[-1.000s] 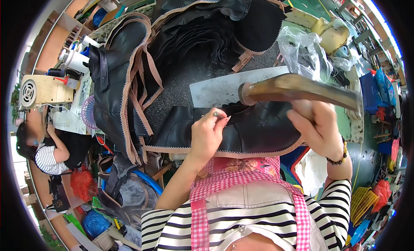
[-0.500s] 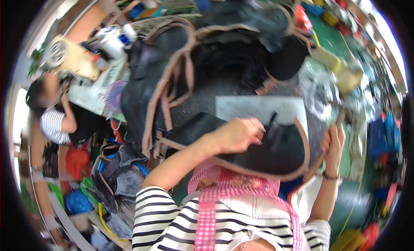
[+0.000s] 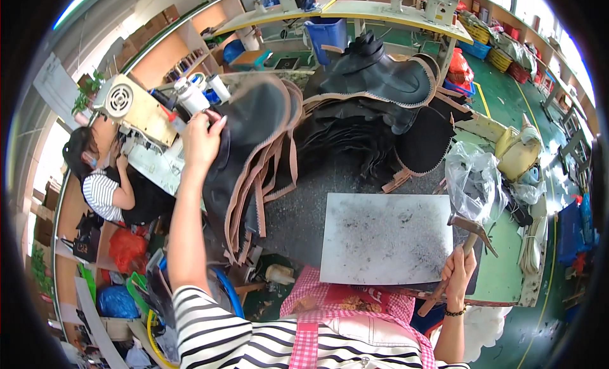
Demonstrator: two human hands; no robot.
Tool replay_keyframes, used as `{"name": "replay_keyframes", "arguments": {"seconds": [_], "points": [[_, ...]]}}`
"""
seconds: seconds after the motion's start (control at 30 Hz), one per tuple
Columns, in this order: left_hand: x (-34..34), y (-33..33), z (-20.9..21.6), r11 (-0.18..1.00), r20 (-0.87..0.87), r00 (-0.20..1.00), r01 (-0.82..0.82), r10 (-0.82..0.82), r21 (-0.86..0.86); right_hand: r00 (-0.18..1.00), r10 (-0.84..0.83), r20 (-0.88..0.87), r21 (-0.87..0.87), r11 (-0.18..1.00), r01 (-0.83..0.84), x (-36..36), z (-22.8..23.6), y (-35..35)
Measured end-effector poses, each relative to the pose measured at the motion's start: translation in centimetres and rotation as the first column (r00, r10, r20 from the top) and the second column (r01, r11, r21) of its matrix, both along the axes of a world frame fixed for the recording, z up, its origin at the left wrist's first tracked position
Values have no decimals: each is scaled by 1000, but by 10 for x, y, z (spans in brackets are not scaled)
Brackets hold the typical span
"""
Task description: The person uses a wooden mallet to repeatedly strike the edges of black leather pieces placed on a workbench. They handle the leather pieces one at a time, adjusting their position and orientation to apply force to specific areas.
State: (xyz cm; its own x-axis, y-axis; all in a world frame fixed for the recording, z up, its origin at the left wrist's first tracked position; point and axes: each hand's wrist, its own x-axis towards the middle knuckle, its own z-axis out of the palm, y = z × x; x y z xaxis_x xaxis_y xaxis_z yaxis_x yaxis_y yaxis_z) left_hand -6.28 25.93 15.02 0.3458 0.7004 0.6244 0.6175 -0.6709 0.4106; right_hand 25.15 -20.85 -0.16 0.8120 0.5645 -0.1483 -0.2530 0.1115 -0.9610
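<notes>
My right hand (image 3: 460,270) is closed around the wooden handle of a hammer (image 3: 474,227), whose metal head stands up over the right edge of a pale flat board (image 3: 387,239). My left hand (image 3: 202,140) reaches to the far left and pinches the edge of a black leather piece (image 3: 257,112) with a tan zigzag-cut border. That piece lies over a stack of similar pieces (image 3: 235,204) and is partly smeared by motion. Parts of my left fingertips are hidden against the leather.
More black leather pieces (image 3: 374,83) are heaped at the table's back. Right of the board lie a clear plastic bag (image 3: 472,178) and a yellowish bundle (image 3: 517,150). At the left a co-worker (image 3: 104,185) sits by a cream sewing machine (image 3: 136,109). White spools (image 3: 190,96) stand near the stack.
My left hand has gone from above the board to the stack at the left, and the leather piece has left the board. My right hand still grips the hammer. The view has tilted upward.
</notes>
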Motion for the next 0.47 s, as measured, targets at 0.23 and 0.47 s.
{"name": "replay_keyframes", "arguments": {"seconds": [0.23,0.47], "points": [[201,-12,7,948,-195,943,294,-268,122,995,43,89,-96,995,-35,0,4,-1],[309,85,-41,836,-173,832,470,-527,-285,990,22,141,-144,990,-1,0,0,4]]}}
